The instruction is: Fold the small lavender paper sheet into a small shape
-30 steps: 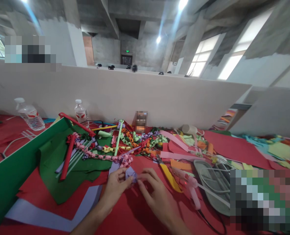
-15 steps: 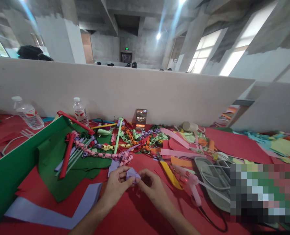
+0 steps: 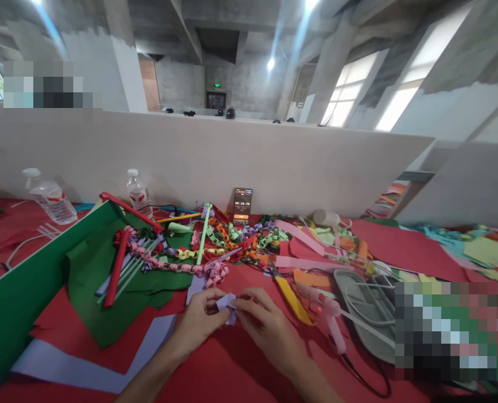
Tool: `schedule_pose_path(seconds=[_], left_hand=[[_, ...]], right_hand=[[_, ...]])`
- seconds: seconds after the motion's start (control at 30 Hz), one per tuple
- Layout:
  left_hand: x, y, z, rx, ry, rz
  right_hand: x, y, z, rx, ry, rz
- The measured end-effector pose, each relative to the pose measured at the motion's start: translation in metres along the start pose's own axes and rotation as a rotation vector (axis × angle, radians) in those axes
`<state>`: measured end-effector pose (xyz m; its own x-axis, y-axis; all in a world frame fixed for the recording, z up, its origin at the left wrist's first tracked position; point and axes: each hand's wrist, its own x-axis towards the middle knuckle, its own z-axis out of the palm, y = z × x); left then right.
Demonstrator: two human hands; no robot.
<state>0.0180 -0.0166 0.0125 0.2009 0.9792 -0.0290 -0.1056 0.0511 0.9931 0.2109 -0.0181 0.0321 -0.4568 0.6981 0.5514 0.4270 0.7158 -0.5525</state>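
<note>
Between my two hands is a small folded piece of purple paper [image 3: 227, 303], held above the red tabletop. My left hand [image 3: 201, 318] pinches it from the left, fingers curled. From the right, my right hand [image 3: 266, 319] pinches its other edge between thumb and fingertips. Just beyond them lies a pink paper chain [image 3: 216, 272] with its end bunched up. A purple paper strip [image 3: 195, 288] lies behind my left hand. To the right of my right hand are a yellow-handled cutter [image 3: 293, 296] and a pink glue gun [image 3: 332, 319] with a red light and black cord.
A green board [image 3: 51, 263] stands at the left, with green paper [image 3: 102, 313] beside it. Rolled red tubes [image 3: 117, 268], paper chains and scraps crowd the back. A phone timer [image 3: 243, 206] leans on the white partition [image 3: 215, 151]; water bottles [image 3: 137, 193] stand left. A grey tray [image 3: 370, 336] sits right.
The purple paper has turned and its folds look different, with a flap now pointing down. My right hand's fingers have come forward over it. My left hand keeps its hold.
</note>
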Motion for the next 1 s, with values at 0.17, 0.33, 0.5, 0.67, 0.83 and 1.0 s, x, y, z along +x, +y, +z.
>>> schedule_pose_path(seconds=[0.17, 0.33, 0.5, 0.67, 0.83, 1.0], left_hand=[[0.000, 0.000, -0.002, -0.041, -0.036, 0.008], [-0.004, 0.007, 0.001, -0.140, -0.047, -0.015], [-0.002, 0.003, 0.002, -0.074, -0.044, -0.006], [-0.001, -0.003, 0.000, 0.033, -0.045, -0.014], [-0.001, -0.002, 0.000, 0.042, -0.048, -0.036], [-0.001, 0.002, 0.000, -0.016, -0.024, -0.071]], right_hand=[[0.000, 0.002, -0.002, -0.114, 0.027, -0.106], [0.003, 0.001, -0.002, -0.058, 0.051, -0.060], [0.005, -0.004, 0.000, 0.122, 0.010, 0.120], [0.006, -0.005, 0.002, 0.244, -0.027, 0.307], [0.004, 0.000, 0.007, 0.334, 0.009, 0.448], [0.005, -0.004, 0.005, 0.408, 0.000, 0.470]])
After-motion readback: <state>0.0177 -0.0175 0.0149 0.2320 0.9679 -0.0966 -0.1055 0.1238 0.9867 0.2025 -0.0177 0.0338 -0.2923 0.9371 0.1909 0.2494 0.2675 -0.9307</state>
